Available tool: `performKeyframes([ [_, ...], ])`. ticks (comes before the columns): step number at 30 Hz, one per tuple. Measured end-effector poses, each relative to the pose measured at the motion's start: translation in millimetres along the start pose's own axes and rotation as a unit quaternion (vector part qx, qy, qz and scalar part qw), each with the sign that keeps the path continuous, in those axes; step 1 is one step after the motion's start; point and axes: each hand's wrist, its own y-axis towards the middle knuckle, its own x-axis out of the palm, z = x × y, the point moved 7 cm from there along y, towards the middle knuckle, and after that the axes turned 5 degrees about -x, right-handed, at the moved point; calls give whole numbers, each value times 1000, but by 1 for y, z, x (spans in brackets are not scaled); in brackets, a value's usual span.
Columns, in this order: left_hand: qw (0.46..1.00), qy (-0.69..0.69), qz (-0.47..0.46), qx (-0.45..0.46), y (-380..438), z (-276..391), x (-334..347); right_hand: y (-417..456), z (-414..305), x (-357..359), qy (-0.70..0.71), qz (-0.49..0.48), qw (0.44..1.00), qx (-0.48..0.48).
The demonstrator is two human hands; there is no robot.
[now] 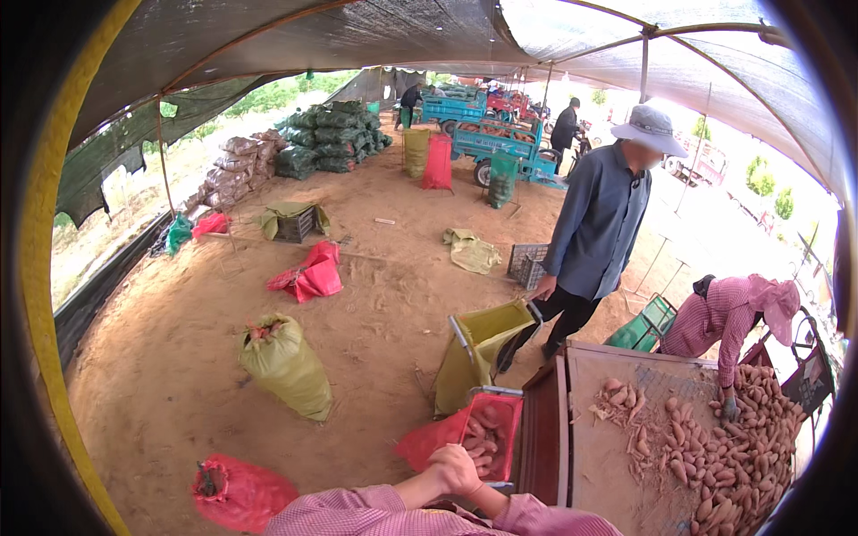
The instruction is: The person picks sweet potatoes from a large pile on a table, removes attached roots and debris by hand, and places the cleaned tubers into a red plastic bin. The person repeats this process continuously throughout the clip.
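Note:
My left hand (pixel 445 462) and my right hand (pixel 461 472) are clasped together in front of me, with no object visible in them. Just beyond them a red mesh bag (pixel 432 439) hangs on a metal frame, its mouth showing sweet potatoes (pixel 481 435) inside. Behind it stands an olive-green woven bag (pixel 484 342) on a frame, which a person in a blue shirt (pixel 596 221) touches at its rim. On my right, many sweet potatoes (pixel 730 455) lie on a large sorting table (pixel 603 469). A person in a pink checked shirt (pixel 717 311) reaches a gloved hand among them.
A filled olive woven bag (pixel 288 368) and a filled red mesh bag (pixel 244 496) stand on the dirt floor to the left. Farther off are an empty red bag (pixel 312 271), plastic crates (pixel 528 264), stacked green sacks (pixel 335 134) and blue cargo tricycles (pixel 499 144) under a shade net.

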Motion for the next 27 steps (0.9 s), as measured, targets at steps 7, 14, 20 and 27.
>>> performKeyframes([
  [7,971,58,226,53,-253,66,-46,-128,73,44,-99,-334,914,206],
  [14,701,146,674,-179,-507,-170,-227,-251,87,-16,-96,-403,825,385],
  [20,690,-8,672,-267,-585,-280,-165,-312,64,-6,-47,-384,785,483],
  [27,687,-17,681,-254,-609,-247,-144,-331,67,48,-14,-404,815,415],
])
